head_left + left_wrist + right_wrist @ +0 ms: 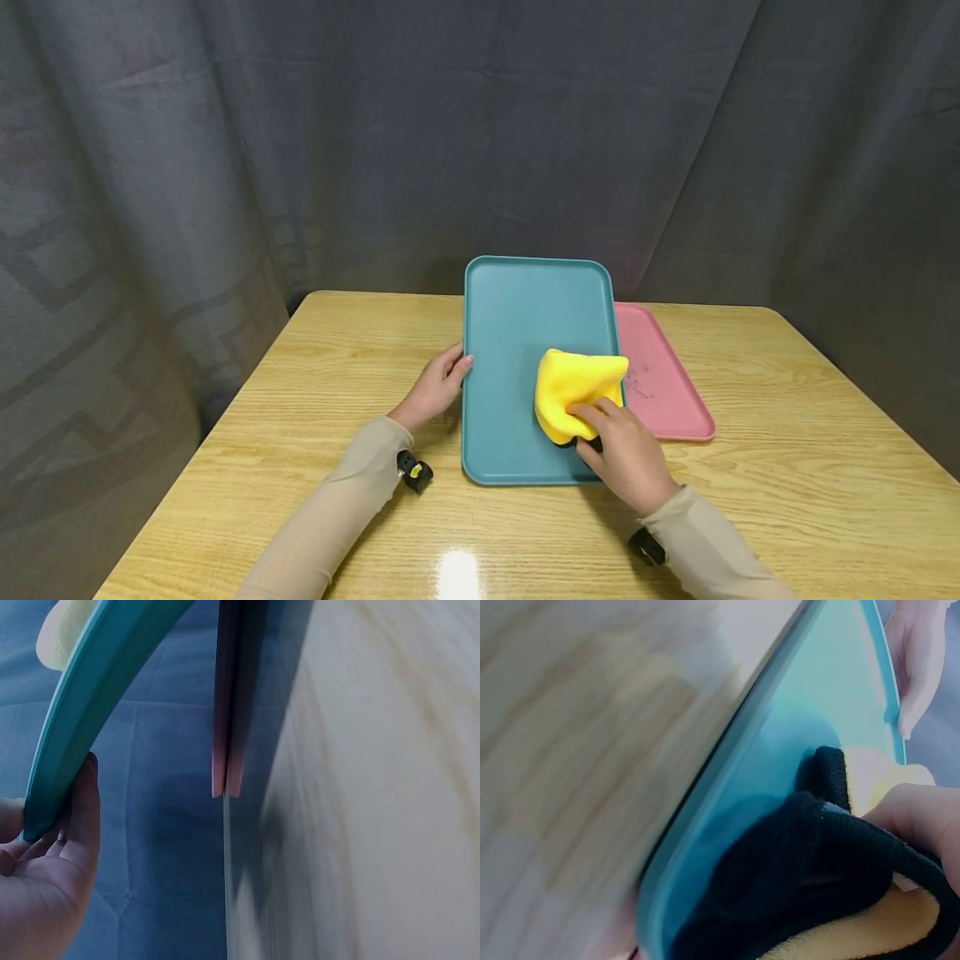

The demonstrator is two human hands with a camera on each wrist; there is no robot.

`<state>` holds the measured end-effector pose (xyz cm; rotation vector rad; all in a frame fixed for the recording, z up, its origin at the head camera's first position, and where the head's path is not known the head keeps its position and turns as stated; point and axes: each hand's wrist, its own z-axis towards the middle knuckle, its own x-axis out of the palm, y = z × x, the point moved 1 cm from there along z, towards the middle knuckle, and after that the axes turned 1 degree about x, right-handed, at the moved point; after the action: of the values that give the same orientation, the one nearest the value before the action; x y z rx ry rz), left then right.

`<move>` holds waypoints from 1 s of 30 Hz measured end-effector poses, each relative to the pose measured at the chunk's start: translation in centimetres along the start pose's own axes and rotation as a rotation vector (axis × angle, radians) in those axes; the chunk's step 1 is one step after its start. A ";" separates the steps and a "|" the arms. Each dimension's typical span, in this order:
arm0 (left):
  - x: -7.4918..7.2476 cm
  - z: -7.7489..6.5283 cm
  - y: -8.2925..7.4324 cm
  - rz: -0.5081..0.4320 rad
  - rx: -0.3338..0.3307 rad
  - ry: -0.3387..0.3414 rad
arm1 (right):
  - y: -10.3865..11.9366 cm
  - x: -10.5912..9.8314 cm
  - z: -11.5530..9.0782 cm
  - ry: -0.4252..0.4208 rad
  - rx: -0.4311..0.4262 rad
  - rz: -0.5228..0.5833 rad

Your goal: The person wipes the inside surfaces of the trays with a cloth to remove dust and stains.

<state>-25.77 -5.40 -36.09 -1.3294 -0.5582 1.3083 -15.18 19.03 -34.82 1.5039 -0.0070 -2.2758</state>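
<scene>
A teal tray (517,325) is raised above the table on its left side. My left hand (438,383) grips its left edge, thumb on the upper face and fingers behind, as the left wrist view also shows with the tray rim (97,697) well off the tabletop. In my right hand (626,450) is a bunched cloth (570,387), yellow on one side. Its other side is dark, seen in the right wrist view as black folds (780,862) against the tray's face. The cloth lies over the lower right part of the tray.
A pink tray (667,383) with dark marks on it lies on the wooden table (757,483), partly hidden behind the teal tray. Grey curtains (480,150) hang behind the table and at both sides.
</scene>
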 end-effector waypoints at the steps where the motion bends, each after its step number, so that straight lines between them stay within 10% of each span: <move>1: 0.0 0.0 0.0 0.002 0.000 -0.002 | -0.1 0.0 0.0 -0.001 0.004 -0.001; 30: 0.0 0.0 -0.1 0.023 -0.022 -0.015 | -0.4 -0.4 -0.6 0.037 -0.011 -0.043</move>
<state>-25.69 -5.35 -35.99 -1.3482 -0.5709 1.3350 -14.60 19.65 -34.79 1.5544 0.0493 -2.2775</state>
